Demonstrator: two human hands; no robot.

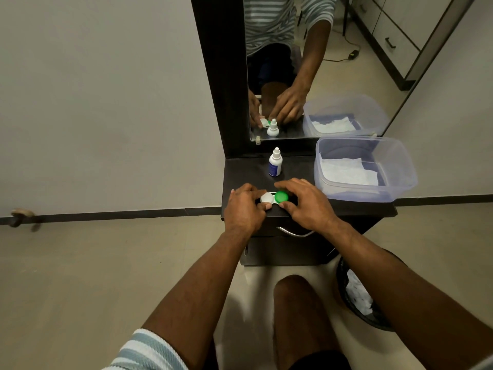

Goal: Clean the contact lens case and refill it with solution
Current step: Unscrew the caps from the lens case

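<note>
Near the dresser top's [346, 206] front edge, the left hand [244, 209] pinches the white cap [266, 198] of the contact lens case, steadying it; the right hand [306, 204] curls round the green cap [281, 197], seemingly to twist it; behind stands the solution bottle [275, 162], within reach; beside it a tissue-lined plastic tub [400, 166].

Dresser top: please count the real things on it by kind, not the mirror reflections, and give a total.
Contact lens case, with one white cap and one green cap: 1
Solution bottle: 1
Clear plastic tub with white tissue inside: 1
Total: 3
</note>
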